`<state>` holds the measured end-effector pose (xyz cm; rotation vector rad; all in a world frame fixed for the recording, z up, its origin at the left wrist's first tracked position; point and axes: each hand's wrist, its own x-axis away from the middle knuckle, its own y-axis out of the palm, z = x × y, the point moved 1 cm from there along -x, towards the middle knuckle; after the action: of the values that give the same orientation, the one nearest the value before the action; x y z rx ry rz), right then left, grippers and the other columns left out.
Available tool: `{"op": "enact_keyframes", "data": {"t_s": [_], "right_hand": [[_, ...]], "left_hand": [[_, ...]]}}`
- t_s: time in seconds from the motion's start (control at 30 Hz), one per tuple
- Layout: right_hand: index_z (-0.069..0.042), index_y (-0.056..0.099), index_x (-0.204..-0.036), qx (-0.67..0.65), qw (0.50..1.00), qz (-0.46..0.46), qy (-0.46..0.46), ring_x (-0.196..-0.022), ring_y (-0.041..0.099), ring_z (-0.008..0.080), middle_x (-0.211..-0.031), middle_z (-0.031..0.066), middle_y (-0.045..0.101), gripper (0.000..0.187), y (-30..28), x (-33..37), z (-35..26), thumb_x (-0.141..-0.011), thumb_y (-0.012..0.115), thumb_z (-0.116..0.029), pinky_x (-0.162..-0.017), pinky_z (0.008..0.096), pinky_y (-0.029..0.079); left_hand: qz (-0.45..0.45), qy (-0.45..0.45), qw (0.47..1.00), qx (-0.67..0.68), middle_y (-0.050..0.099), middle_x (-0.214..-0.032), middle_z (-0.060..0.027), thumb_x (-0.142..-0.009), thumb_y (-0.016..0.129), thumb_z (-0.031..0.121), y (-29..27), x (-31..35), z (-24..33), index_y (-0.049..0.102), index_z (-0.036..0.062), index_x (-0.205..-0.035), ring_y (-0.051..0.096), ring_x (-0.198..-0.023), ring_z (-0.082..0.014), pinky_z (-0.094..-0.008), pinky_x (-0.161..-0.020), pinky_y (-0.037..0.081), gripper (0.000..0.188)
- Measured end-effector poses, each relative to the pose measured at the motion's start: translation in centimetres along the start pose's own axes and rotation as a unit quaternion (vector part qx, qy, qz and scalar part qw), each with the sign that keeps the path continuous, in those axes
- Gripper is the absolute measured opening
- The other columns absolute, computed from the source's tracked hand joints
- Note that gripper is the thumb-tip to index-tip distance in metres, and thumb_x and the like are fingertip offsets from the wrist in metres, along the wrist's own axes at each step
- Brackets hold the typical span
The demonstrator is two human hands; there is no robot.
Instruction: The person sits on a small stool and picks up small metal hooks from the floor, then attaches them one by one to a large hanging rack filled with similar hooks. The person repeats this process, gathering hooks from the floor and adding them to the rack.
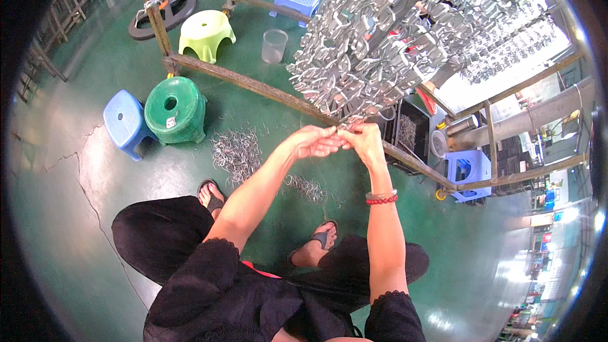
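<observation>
A dense cluster of small, bent, silvery metal parts [373,38] hangs in rows ahead of me and to the right. At its lowest tip my two hands meet, fingertips almost touching. My right hand [365,142] is closed in a pinch on a small metal part at the bottom of the cluster. Thumb and forefinger of my left hand [312,142] are pressed together at the same spot, its other fingers loosely curled. Whatever lies between the left fingertips is too small to make out. Loose curved metal pieces [237,155] lie heaped on the floor below.
A rusty frame bar [253,85] runs between me and the far floor. Green [179,111], blue [123,120] and yellow-green [206,31] stools stand left; another blue stool [470,174] is at right. A dark crate [408,133] of metal pieces sits behind the bar, near my right hand.
</observation>
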<state>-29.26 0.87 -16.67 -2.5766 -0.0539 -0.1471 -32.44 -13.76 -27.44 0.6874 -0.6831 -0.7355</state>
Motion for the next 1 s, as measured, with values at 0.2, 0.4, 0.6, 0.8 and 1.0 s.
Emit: {"op": "enact_keyframes", "data": {"t_s": [0.2,0.4,0.6,0.8,1.0], "right_hand": [[0.002,0.068,-0.081,0.084,0.988,-0.115,-0.053,-0.064,0.057,0.0103,-0.071,0.0072,0.065,0.024,-1.1,2.3,-2.0,-0.067,0.074,-0.017,-0.061,0.0281,0.046],[0.002,0.068,-0.084,0.087,0.99,-0.11,-0.016,-0.057,0.052,0.0075,-0.07,0.0027,0.063,0.025,-2.1,3.7,-1.7,-0.069,0.075,-0.017,-0.052,0.0246,0.043],[0.004,0.066,-0.085,0.017,0.998,-0.055,-0.033,-0.058,0.053,0.009,-0.071,0.0038,0.06,0.028,-1.8,5.3,-0.6,-0.071,0.074,-0.018,-0.049,0.0243,0.043],[0.001,0.064,-0.071,0.1,0.989,-0.021,-0.103,-0.058,0.051,0.0108,-0.059,0.0056,0.056,0.021,-2.4,5.5,2.2,-0.072,0.07,-0.019,-0.054,0.0289,0.043],[0.004,0.065,-0.084,-0.047,0.997,-0.033,-0.053,-0.057,0.052,0.0074,-0.066,0.0019,0.058,0.016,-1.1,6.7,0.0,-0.075,0.069,-0.008,-0.05,0.0212,0.042]], "left_hand": [[-0.069,0.036,0.996,0.051,0.063,-0.085,-0.0037,-0.088,0.057,0.022,0.8,3.7,-2.0,0.059,0.0021,-0.102,0.06,-0.071,-0.0103,-0.0208,-0.058,0.05,0.025],[-0.023,0.062,0.998,-0.018,0.064,-0.084,-0.0012,-0.085,0.062,0.016,3.4,5.2,-2.5,0.06,0.0055,-0.099,0.059,-0.07,-0.0069,-0.0199,-0.061,0.051,0.018],[-0.015,0.061,0.997,-0.052,0.064,-0.084,-0.0005,-0.084,0.062,0.014,3.6,4.8,-2.2,0.06,0.0067,-0.096,0.059,-0.069,-0.0064,-0.02,-0.063,0.051,0.014],[-0.065,0.08,0.983,-0.153,0.064,-0.083,-0.002,-0.083,0.061,0.014,3.9,3.2,-3.0,0.06,0.0067,-0.092,0.059,-0.07,-0.009,-0.0233,-0.065,0.051,0.012],[-0.018,0.077,0.983,-0.163,0.062,-0.085,-0.0012,-0.085,0.062,0.015,3.1,4.2,-1.6,0.06,0.0055,-0.093,0.059,-0.076,-0.0084,-0.0215,-0.068,0.05,0.013]]}}
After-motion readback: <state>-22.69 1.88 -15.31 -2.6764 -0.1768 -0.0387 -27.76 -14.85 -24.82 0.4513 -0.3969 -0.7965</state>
